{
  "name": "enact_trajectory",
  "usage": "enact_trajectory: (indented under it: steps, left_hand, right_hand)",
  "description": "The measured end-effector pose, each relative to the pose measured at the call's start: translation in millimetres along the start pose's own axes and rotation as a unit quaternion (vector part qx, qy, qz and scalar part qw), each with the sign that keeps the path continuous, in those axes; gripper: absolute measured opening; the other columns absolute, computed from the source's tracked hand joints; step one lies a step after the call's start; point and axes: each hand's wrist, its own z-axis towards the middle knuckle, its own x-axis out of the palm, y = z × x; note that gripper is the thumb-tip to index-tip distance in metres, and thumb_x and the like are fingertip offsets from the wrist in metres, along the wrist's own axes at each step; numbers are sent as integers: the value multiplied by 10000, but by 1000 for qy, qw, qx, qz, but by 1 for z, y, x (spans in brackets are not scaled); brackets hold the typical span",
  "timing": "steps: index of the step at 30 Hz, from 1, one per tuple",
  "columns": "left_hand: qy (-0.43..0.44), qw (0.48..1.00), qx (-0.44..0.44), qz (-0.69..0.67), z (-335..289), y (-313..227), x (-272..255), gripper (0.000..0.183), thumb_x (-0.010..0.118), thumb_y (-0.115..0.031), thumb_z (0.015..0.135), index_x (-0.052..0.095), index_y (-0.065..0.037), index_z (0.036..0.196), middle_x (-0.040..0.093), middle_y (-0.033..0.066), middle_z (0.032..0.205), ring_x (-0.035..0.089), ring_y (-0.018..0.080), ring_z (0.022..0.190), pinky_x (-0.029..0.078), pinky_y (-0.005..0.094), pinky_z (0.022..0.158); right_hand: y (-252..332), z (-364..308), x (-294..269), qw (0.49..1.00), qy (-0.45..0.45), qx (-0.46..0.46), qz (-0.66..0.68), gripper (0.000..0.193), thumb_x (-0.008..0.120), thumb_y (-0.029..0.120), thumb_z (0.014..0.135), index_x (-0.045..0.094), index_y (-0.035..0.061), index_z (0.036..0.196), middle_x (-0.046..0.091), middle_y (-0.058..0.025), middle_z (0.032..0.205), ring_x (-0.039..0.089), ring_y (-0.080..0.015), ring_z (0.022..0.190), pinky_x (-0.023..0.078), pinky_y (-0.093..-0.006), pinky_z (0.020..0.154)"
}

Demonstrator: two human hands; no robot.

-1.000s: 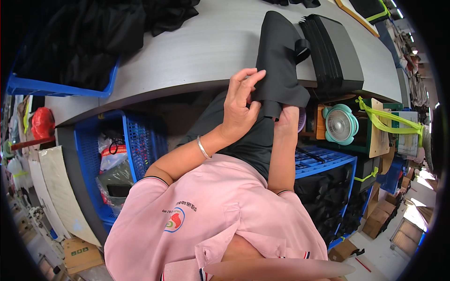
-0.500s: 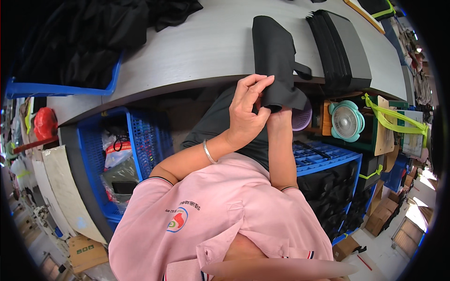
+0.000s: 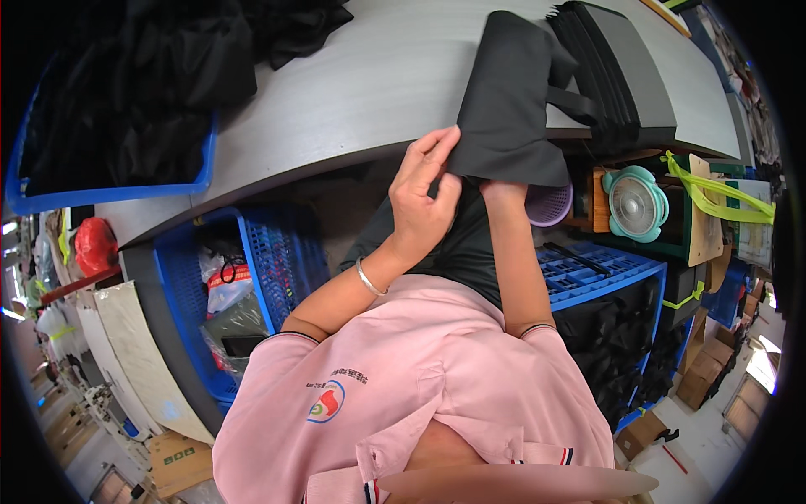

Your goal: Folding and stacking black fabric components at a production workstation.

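Note:
A black fabric pouch [image 3: 508, 101] with a strap loop at its right side stands up from the table's front edge. My right hand [image 3: 505, 192] reaches up into or behind its lower end; only the wrist and base of the hand show, the fingers are covered by cloth. My left hand [image 3: 425, 186] is at the pouch's lower left edge, fingers stretched out and thumb apart, the fingertips touching the cloth. Right of the pouch, a stack of folded black fabric pieces [image 3: 600, 71] lies on the grey table [image 3: 361, 84].
A blue crate [image 3: 197, 189] heaped with black cloth [image 3: 143, 101] sits at the left. Below the table are a blue basket [image 3: 252, 277] of bagged items, a purple bin [image 3: 550, 207], a teal fan [image 3: 637, 204] and a blue crate [image 3: 600, 275] with black cloth beneath.
The pouch has widened from a narrow roll to a broader, flatter shape, its top leaning right. My left hand has slid from its front to its left edge. The view has shifted slightly.

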Motion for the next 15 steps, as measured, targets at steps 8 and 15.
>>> enact_trajectory:
  steps: [8,15]
  left_hand:
    - [-77,947,-256,-180,-5,64,-9,461,408,68,927,623,-10,1327,714,57,1071,637,69,798,552,249,687]
    - [-46,865,-368,-338,-10,68,22,376,461,49,947,636,25,1279,709,52,1059,647,89,823,550,235,655]
  right_hand:
    - [-1,23,-35,950,213,14,-229,353,518,151,981,561,1,1297,579,-193,1321,521,-352,1252,429,-428,1038]
    - [-18,5,4,502,103,-345,-786,318,579,80,820,647,-30,1111,646,-244,1145,599,-424,1084,449,-502,966]
